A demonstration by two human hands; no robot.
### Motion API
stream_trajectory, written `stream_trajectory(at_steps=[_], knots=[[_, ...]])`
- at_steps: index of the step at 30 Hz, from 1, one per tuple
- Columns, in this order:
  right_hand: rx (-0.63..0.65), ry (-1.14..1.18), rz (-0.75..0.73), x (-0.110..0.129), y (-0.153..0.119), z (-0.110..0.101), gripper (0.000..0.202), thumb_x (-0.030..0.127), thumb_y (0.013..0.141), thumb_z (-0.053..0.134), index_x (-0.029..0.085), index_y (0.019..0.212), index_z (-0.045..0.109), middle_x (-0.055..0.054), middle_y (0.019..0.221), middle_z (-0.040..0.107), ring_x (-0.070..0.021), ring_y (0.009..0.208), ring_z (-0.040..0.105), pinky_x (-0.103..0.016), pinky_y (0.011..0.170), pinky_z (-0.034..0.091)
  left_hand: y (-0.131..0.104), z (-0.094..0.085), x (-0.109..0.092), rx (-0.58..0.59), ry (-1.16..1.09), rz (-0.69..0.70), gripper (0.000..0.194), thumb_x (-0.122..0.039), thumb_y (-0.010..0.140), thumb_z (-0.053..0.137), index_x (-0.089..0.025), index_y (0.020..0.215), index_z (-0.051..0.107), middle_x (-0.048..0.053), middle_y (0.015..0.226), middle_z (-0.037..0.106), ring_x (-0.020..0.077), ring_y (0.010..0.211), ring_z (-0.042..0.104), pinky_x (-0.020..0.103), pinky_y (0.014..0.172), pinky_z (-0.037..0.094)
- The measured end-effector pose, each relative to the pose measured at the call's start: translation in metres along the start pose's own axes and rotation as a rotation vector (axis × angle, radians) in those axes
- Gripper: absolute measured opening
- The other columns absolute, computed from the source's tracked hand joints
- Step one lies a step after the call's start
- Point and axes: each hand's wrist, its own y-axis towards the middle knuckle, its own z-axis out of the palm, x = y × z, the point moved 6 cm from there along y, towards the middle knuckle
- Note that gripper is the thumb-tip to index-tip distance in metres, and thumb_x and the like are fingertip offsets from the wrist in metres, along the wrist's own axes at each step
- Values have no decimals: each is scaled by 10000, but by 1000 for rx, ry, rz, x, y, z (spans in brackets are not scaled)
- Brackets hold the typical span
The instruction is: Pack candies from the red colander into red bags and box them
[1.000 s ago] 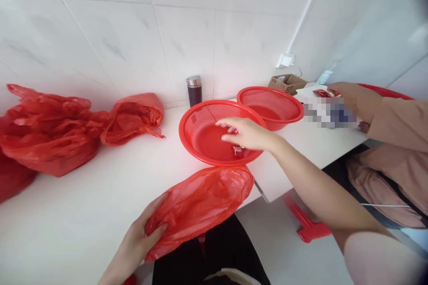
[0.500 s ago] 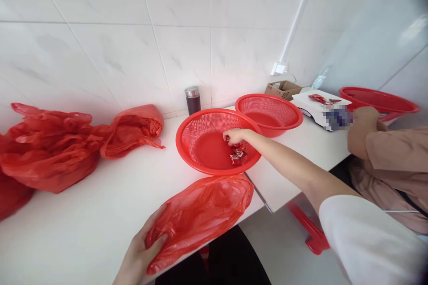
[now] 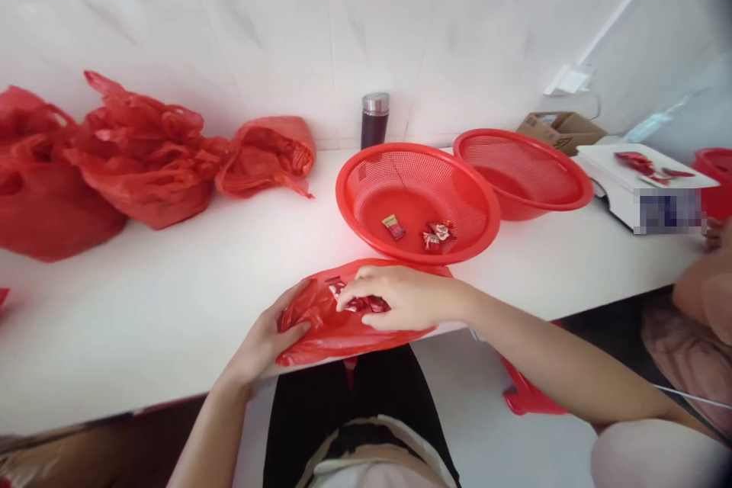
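Head view: a white tiled wall (image 3: pixel 274 23) rises behind a white table (image 3: pixel 171 305). At the left stand two bulging red plastic bags (image 3: pixel 149 160), with a crumpled red bag (image 3: pixel 266 152) just to their right. Two red mesh colanders (image 3: pixel 394 198) sit near the centre, the right one farther back. Beyond them, at the right, is a white scale (image 3: pixel 621 191) bearing red packets (image 3: pixel 634 162), with an open cardboard box (image 3: pixel 560 133) just beside it on the far side. An open red plastic bag (image 3: pixel 320 332) lies along the near edge; the left hand (image 3: pixel 260 341) has its thumb and fingers clamped on its left side. Over it, the right hand (image 3: pixel 409 297) curls about small red-wrapped sweets (image 3: pixel 374 304); whether its fingers press on them I cannot tell. A dark tumbler (image 3: pixel 374 122) stands by the wall. Smallest, several wrapped sweets (image 3: pixel 393 226) lie in the left colander.
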Motion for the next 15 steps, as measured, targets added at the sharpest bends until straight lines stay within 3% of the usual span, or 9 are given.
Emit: stream_trajectory(at_steps=[4, 10, 12, 15], knots=[[-12, -155, 79, -15, 3, 22, 536, 221, 864, 573, 393, 1366, 494, -34, 1256, 585, -203, 947, 628, -356, 820, 505, -2, 1, 1, -14, -21, 20, 716, -388, 809, 682, -258, 1455, 405, 64, 1520, 414, 300, 1348, 433, 473, 1145, 295], [-242, -127, 252, -29, -14, 21, 663, 315, 832, 656, 297, 1443, 400, -67, 1432, 502, -282, 1278, 498, -458, 1042, 426, -2, 0, 4, -15, -12, 38, 755, -384, 789, 702, -249, 1464, 392, 83, 1502, 438, 307, 1329, 455, 454, 1144, 299], [-290, -70, 272, -29, -22, 18, 608, 354, 853, 640, 291, 1420, 431, -62, 1427, 512, -271, 1268, 514, -447, 1034, 440, -2, -1, 4, -18, 11, 61, 750, -378, 789, 703, -254, 1461, 395, 66, 1522, 408, 288, 1356, 422, 419, 1152, 291], [-419, 86, 253, -27, -35, -2, 393, 369, 913, 561, 298, 1299, 539, -33, 1282, 629, -192, 1055, 645, -335, 878, 537, -2, -1, 3, -22, 69, 102, 729, -368, 802, 689, -248, 1459, 394, 48, 1537, 383, 252, 1391, 371, 368, 1167, 263]])
